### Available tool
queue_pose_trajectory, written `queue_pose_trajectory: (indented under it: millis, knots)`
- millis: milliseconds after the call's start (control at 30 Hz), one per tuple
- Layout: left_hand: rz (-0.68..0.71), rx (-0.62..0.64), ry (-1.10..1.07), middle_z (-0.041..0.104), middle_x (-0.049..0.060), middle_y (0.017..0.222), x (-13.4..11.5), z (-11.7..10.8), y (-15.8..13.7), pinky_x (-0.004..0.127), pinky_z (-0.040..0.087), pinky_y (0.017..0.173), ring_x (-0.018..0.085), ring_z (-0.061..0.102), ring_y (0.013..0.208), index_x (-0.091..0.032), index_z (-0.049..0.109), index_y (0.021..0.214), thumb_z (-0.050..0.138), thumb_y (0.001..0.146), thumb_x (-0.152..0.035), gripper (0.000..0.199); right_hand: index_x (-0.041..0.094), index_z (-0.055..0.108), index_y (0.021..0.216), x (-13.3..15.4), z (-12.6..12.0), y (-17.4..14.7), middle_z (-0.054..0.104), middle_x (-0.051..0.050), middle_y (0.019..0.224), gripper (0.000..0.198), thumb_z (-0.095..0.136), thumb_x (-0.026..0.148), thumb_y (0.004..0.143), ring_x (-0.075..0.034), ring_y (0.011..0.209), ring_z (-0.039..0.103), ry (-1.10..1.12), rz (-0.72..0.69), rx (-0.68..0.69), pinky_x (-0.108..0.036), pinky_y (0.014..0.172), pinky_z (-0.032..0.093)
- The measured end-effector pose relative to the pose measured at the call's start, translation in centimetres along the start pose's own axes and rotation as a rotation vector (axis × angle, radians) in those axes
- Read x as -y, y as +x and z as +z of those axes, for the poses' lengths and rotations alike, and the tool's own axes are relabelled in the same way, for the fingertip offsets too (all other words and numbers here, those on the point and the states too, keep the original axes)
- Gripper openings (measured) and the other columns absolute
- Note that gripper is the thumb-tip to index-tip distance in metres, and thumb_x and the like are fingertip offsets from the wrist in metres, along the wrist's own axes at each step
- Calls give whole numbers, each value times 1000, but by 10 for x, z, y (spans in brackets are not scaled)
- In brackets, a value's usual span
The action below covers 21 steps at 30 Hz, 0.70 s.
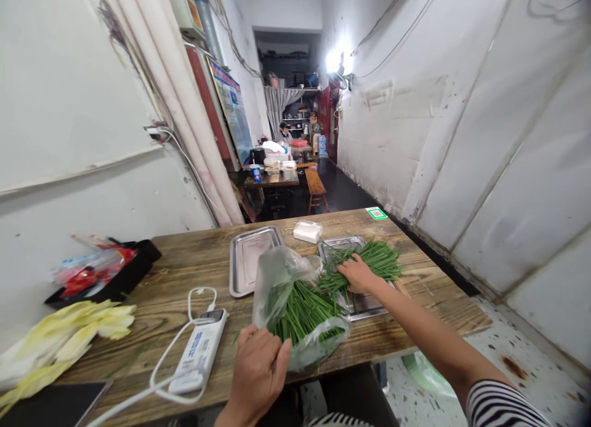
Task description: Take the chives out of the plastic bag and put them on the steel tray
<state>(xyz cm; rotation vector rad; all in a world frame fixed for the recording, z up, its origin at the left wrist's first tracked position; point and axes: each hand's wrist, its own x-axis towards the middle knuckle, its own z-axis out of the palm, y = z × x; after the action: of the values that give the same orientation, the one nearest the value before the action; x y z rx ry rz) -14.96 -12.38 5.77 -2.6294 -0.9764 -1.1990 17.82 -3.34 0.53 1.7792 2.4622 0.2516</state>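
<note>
Chives [307, 313] lay in a plastic bag [281, 266], on a metal tray [368, 303].
Left hand [259, 367] clamped the bag; right hand [358, 273] touched chives, its grip unclear.

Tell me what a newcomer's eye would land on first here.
Likely the green stalks in the plastic bag on the wooden table, and the bunch under the right hand over a metal tray. Next, perhaps, the glaring lamp high on the right-hand wall.
</note>
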Motion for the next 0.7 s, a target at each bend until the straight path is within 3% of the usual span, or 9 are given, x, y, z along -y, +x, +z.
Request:
queue_pose_trajectory:
  millis: [133, 267, 333, 433, 533, 700]
  knots:
    - [6, 34, -25, 41, -3, 54, 0, -3, 0, 33, 33, 72, 12, 39, 57, -17, 44, 57, 49, 87, -15, 31, 14, 54, 119, 1, -7, -7, 60, -14, 111, 54, 67, 21, 68, -28, 109, 53, 54, 28, 26, -48, 107, 21]
    - [-8, 59, -48, 41, -2, 56, 4, -11, 2, 35, 33, 74, 13, 39, 60, -18, 44, 59, 48, 87, -17, 29, 12, 42, 137, 13, -40, -22, 45, -21, 135, 79, 72, 20, 64, -34, 127, 38, 83, 131, 60, -52, 108, 21]
    - [-21, 71, -62, 42, -2, 57, 5, -16, 4, 36, 33, 76, 13, 40, 61, -18, 45, 60, 47, 87, -18, 28, 10, 45, 134, 27, -65, -29, 44, -22, 136, 70, 67, 15, 68, -34, 127, 39, 100, 155, 5, -49, 106, 26]
    - [-41, 89, -73, 43, -2, 58, 3, -18, 8, 37, 33, 77, 13, 40, 61, -18, 44, 60, 46, 88, -18, 28, 14, 60, 113, 57, -94, -29, 61, -14, 116, 31, 47, 16, 85, -24, 107, 57, 339, -11, -50, -34, 94, 41]
    - [-44, 94, -73, 43, -2, 58, -2, -16, 11, 37, 34, 77, 14, 41, 62, -18, 44, 60, 45, 88, -19, 28, 13, 61, 111, 89, -102, -7, 66, -13, 110, 35, 39, 32, 94, -23, 103, 61, 601, -108, 47, -31, 90, 45]
    - [-91, 84, -113, 54, 0, 63, -5, -17, 12, 38, 36, 80, 16, 51, 71, -19, 49, 65, 43, 88, -18, 23, 4, 54, 126, 125, -85, 58, 58, -25, 123, 81, 52, 69, 77, -36, 112, 57, 607, 157, 266, -43, 93, 46]
